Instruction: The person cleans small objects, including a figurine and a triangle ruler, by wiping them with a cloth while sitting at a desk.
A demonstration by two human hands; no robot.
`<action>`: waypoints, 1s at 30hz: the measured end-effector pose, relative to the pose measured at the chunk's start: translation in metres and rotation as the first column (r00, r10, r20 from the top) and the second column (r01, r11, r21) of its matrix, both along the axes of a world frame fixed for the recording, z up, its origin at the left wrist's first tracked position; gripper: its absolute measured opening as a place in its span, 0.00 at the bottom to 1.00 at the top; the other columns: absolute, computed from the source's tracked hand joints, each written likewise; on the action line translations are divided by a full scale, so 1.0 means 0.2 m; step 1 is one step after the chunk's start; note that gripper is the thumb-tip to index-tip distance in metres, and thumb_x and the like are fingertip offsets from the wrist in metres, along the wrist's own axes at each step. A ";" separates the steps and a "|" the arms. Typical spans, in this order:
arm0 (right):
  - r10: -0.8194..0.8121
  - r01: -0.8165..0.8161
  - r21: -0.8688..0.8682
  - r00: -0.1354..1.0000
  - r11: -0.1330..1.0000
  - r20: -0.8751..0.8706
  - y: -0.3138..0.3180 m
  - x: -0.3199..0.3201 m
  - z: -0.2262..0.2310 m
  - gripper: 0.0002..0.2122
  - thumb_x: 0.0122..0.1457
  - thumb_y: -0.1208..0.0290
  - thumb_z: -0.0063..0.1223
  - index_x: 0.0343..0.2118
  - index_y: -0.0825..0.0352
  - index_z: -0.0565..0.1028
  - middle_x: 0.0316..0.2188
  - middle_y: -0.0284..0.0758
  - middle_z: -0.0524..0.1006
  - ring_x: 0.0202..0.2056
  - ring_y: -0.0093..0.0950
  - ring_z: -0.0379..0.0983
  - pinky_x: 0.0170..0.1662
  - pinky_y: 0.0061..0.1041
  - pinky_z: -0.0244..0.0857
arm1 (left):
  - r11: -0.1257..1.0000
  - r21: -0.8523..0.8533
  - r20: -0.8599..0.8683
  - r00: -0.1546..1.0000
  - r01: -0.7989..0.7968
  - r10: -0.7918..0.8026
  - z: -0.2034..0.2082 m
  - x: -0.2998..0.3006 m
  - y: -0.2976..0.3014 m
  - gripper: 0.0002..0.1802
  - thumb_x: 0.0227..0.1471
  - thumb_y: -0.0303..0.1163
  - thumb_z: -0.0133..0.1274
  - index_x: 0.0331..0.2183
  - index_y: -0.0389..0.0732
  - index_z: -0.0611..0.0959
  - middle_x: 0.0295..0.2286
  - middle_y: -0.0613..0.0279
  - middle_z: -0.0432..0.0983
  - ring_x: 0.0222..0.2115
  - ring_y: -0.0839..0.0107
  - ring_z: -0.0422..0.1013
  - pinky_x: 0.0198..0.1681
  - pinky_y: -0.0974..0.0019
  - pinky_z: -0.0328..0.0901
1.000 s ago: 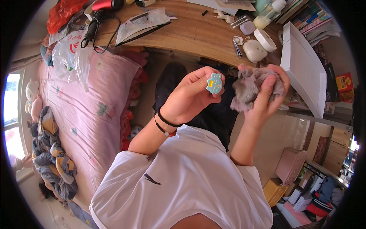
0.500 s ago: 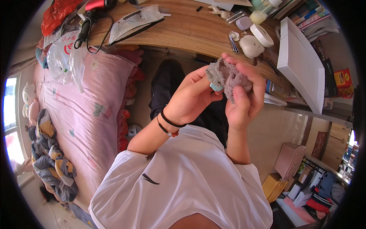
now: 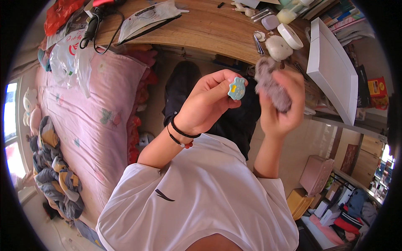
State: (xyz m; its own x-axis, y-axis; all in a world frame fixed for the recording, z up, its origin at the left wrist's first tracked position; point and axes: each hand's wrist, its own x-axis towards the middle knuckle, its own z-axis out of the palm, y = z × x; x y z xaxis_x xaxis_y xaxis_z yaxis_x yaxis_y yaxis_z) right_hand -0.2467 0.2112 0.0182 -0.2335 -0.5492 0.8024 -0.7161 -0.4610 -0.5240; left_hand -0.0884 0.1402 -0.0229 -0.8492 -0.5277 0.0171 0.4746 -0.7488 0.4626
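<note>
Between the thumb and fingers of my left hand [image 3: 213, 94] is a small mint-green trinket [image 3: 237, 89] with a yellow bow-shaped mark, its patterned face turned up. A black band and a beaded bracelet circle that wrist. My right hand [image 3: 284, 98] grips a soft, fuzzy grey-mauve fabric piece [image 3: 265, 73], bunched up and smeared by motion; it looks like a scrunchie, but I cannot tell for sure. The two held things are apart, above my lap and near the desk's front edge. My right fingers partly cover the fabric piece.
Ahead lies the wooden desk [image 3: 201, 31], carrying a white pouch [image 3: 148, 19], a corded red-and-black appliance [image 3: 94, 27], a round white item [image 3: 278, 48], nail clippers [image 3: 258, 45] and a white tray [image 3: 331, 67]. A pink-covered bed [image 3: 92, 117] stands on my left.
The mint-green trinket and grey fabric piece, held together before, are now apart. My right hand has moved right with the fabric; the trinket shows fully in my left hand.
</note>
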 end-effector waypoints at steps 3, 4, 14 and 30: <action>0.102 -0.086 0.107 0.983 0.991 -0.155 0.03 0.07 0.02 0.25 0.37 0.77 0.69 0.44 0.58 0.79 0.35 0.38 0.74 0.33 0.33 0.72 0.33 0.26 0.68 | 0.993 -0.095 0.121 0.989 -0.076 0.087 0.06 0.00 0.02 0.12 0.60 0.34 0.50 0.42 0.38 0.76 0.40 0.63 0.76 0.43 0.72 0.73 0.49 0.60 0.66; 0.098 -0.076 0.117 0.977 0.990 -0.190 0.01 0.08 0.01 0.25 0.36 0.76 0.69 0.43 0.57 0.80 0.36 0.38 0.73 0.34 0.33 0.72 0.33 0.26 0.68 | 0.993 -0.094 0.122 0.989 -0.076 0.087 0.07 0.00 0.03 0.12 0.60 0.34 0.50 0.42 0.38 0.76 0.40 0.63 0.76 0.43 0.72 0.73 0.49 0.60 0.66; 0.213 -0.183 0.202 0.968 0.962 -0.134 0.04 0.07 0.03 0.24 0.33 0.76 0.69 0.40 0.57 0.82 0.35 0.36 0.72 0.32 0.32 0.71 0.32 0.27 0.68 | 0.998 0.026 0.121 0.991 -0.062 0.058 0.07 0.01 0.03 0.07 0.60 0.30 0.49 0.40 0.40 0.78 0.37 0.68 0.76 0.37 0.78 0.73 0.42 0.72 0.67; 0.172 -0.202 0.211 0.974 0.956 0.150 0.03 0.02 -0.04 0.13 0.44 0.74 0.66 0.34 0.69 0.78 0.31 0.38 0.74 0.30 0.31 0.72 0.33 0.25 0.66 | 0.946 -0.119 0.320 0.890 -0.303 0.325 0.12 -0.03 0.03 0.12 0.64 0.37 0.46 0.42 0.40 0.76 0.34 0.67 0.74 0.33 0.80 0.68 0.38 0.75 0.64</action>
State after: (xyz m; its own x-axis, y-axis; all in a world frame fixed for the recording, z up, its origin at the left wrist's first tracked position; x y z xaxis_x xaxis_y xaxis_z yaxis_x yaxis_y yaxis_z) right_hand -0.2431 0.2171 0.0094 -0.2023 -0.7547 0.6241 -0.5484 -0.4407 -0.7107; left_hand -0.0945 0.1471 0.0009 -0.6017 -0.7750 -0.1929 0.4913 -0.5496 0.6757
